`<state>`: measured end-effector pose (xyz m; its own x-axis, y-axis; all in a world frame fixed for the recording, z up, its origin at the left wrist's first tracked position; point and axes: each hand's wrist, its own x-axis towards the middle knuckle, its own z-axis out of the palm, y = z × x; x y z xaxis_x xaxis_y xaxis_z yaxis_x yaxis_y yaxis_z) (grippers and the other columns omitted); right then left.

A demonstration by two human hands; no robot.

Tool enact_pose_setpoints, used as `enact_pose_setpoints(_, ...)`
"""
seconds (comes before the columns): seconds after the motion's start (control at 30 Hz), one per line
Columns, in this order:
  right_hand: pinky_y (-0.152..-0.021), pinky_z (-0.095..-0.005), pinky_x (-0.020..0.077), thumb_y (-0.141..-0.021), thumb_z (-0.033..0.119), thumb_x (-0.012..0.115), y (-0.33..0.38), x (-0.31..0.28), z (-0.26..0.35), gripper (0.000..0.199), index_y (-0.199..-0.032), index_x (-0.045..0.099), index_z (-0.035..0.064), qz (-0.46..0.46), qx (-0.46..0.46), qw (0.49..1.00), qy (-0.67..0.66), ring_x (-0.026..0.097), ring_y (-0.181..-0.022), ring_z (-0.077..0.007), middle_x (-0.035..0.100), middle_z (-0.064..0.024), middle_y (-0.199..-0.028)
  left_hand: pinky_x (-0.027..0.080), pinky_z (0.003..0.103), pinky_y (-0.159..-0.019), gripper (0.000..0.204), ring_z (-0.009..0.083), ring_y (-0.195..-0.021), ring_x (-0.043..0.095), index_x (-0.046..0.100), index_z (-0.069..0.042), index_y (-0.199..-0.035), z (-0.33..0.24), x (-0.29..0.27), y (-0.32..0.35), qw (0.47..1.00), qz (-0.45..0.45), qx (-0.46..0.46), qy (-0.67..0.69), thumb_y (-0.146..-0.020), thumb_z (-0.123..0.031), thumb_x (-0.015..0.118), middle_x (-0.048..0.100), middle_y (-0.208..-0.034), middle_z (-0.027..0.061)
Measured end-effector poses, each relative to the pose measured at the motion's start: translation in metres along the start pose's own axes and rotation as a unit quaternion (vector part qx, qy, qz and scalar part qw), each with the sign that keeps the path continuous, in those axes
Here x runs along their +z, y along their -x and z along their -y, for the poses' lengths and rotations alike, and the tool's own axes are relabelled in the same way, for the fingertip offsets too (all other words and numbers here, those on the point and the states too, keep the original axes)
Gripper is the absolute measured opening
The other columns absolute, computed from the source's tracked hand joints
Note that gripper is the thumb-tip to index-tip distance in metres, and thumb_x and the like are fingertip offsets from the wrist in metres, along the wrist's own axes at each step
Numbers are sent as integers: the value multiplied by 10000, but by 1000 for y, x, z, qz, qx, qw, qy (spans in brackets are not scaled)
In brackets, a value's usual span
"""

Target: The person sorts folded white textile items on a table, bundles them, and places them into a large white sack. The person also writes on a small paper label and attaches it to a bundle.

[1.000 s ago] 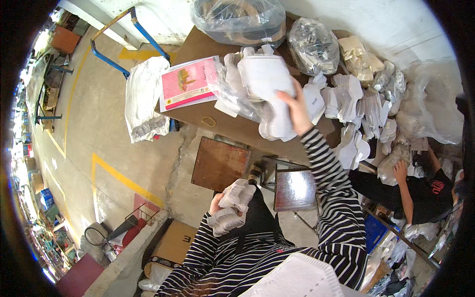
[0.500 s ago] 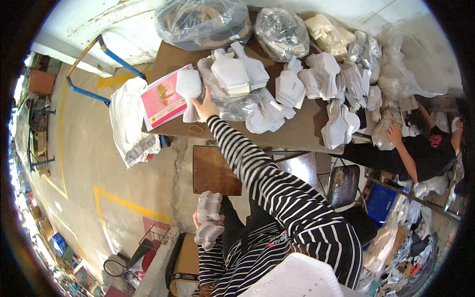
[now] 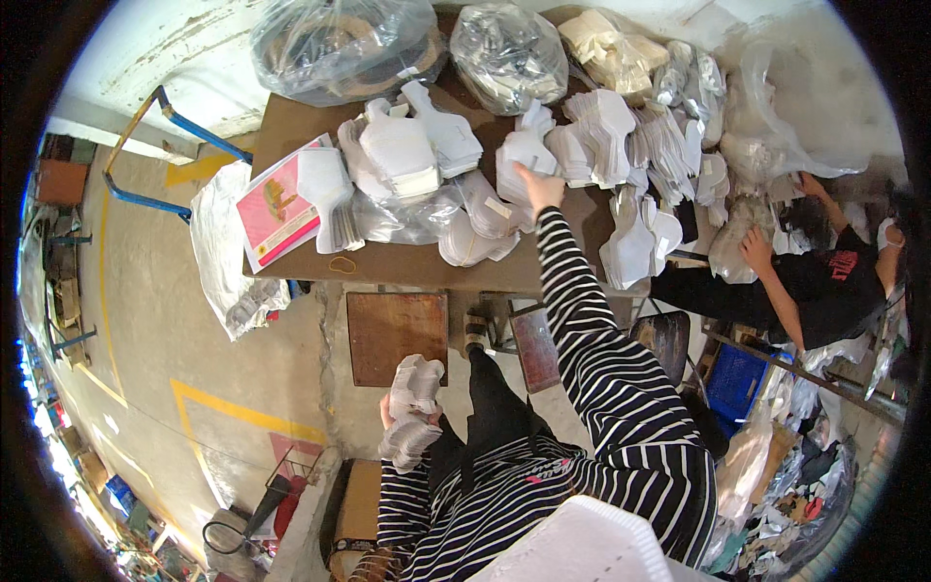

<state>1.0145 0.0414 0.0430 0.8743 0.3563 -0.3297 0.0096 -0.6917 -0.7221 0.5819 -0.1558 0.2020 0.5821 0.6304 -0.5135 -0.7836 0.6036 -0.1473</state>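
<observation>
My left hand is low by my lap, closed round a stack of pale cut pieces with wavy edges. Across the table reaches my right arm in a striped sleeve. At its end my right hand grips the near end of a stack of white paddle-shaped pieces, thumb on top; its other fingers are partly hidden. Left of it lie more such stacks, some on a clear plastic bag. Another white stack rests partly on a pink printed sheet.
Bulging plastic bags line the back of the brown table. A co-worker in black handles a bag at the right. Below the table's near edge stands a brown stool. A blue metal frame is at the left.
My right hand has left the white stack by the pink sheet and moved right to another stack. My left hand still holds its wavy pieces. The view has shifted slightly.
</observation>
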Motion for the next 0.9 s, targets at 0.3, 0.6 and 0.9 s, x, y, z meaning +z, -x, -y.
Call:
enact_pose_setpoints(0.3, -928, -481, 454, -577, 380, 860, 73, -10, 80, 1029, -1368, 292, 48, -24, -66, 996, 61, 512, -1138, -410, 459, -265, -1266, 406, 349, -1025, 791, 238, -1184, 554, 441, 8, -1349, 57, 47, -20, 852, -206, 47, -478, -631, -53, 768, 584, -1277, 139)
enact_pose_setpoints(0.6, -894, -390, 494, -541, 45, 865, 5, -44, 39, 979, -1364, 341, -28, 204, -4, 940, -273, 582, -1041, -286, 533, -181, -1227, 492, 382, -575, 648, 274, -835, 608, 415, -104, -1404, 51, -2, -23, 979, -70, -68, -179, -900, -511, 413, 524, -1341, 138)
enact_pose_setpoints(0.9, -1030, -430, 360, -781, 349, 745, 2, -57, 19, 888, -1463, 245, 77, 322, 90, 850, -407, 417, -1255, -262, 412, -137, -1378, 521, 436, -802, 519, 287, -1003, 600, 556, -103, -1261, 54, -18, -2, 954, -82, 16, -289, -910, -476, 469, 609, -1180, 112)
